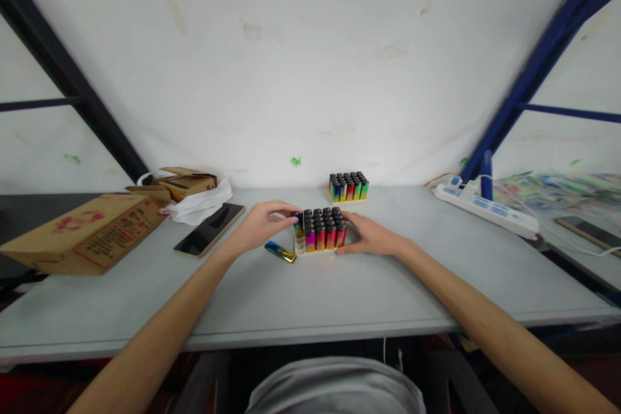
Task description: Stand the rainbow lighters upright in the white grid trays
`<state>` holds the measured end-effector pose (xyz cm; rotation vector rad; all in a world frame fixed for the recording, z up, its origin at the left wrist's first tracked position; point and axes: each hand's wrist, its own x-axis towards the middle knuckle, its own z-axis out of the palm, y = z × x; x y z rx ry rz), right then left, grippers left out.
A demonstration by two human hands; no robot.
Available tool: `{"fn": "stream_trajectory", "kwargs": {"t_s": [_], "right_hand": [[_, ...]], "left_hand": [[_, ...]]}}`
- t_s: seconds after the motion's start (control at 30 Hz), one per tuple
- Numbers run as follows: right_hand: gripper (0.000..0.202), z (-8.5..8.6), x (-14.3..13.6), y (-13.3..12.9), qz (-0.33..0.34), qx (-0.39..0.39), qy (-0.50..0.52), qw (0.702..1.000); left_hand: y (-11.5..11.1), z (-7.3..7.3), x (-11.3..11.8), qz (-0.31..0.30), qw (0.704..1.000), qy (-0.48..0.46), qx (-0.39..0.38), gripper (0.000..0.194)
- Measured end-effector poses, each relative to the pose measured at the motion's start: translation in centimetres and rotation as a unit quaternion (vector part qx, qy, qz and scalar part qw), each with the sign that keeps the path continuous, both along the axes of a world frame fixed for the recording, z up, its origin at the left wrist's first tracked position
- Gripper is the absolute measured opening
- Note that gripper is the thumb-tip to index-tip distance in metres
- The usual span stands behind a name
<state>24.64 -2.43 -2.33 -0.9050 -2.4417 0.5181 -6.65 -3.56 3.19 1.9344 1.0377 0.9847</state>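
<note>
A tray of colourful lighters with black tops stands in front of me, its lighters upright in rows. Along its left side, several slots in the front part of the column hold no lighter. My left hand pinches a blue-green lighter at the back of that column; whether it is fully seated I cannot tell. At the tray's right side, my right hand grips the block, thumb at the front corner and fingers farther back. One loose blue and gold lighter lies flat just left of the tray.
Behind stands a second tray of lighters by the wall. To the left are a phone, a white plastic bag and cardboard boxes. A power strip with cables and another phone lie right.
</note>
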Motion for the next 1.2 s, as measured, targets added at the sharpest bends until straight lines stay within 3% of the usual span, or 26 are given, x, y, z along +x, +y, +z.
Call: {"fn": "stream_trajectory", "kwargs": {"t_s": [0.13, 0.3, 0.47, 0.6, 0.73, 0.87, 1.07, 1.2], "right_hand": [[0.097, 0.0, 0.0, 0.1, 0.001, 0.000, 0.000, 1.000], [0.098, -0.1, 0.1, 0.1, -0.003, 0.002, -0.003, 1.000], [0.098, -0.2, 0.2, 0.1, -0.004, 0.004, -0.008, 1.000], [0.096, 0.0, 0.1, 0.0, -0.005, -0.003, -0.005, 1.000], [0.097, 0.0, 0.1, -0.1, -0.007, -0.005, -0.006, 1.000], [0.098, 0.0, 0.2, -0.1, -0.012, -0.009, -0.005, 1.000], [0.100, 0.0, 0.2, -0.1, 0.002, -0.004, -0.001, 1.000], [0.097, 0.1, 0.1, -0.1, -0.001, -0.003, 0.003, 1.000]], "left_hand": [[-0.3, -0.1, 0.3, -0.020, 0.999, 0.028, 0.010, 0.026], [-0.5, 0.1, 0.0, -0.011, 1.000, 0.015, 0.012, 0.044], [0.3, 0.7, -2.7, 0.027, 0.994, 0.086, 0.066, 0.024], [0.6, 1.2, -4.8, -0.057, 0.983, 0.173, 0.030, 0.027], [0.8, 0.5, -4.9, -0.110, 0.969, 0.219, 0.023, 0.028], [0.9, 0.2, -4.2, -0.127, 0.975, 0.182, 0.031, 0.020], [-0.3, 2.4, -3.8, -0.131, 0.985, 0.096, -0.062, 0.025], [-0.8, 2.8, -3.4, -0.116, 0.987, -0.007, -0.109, 0.027]]}}
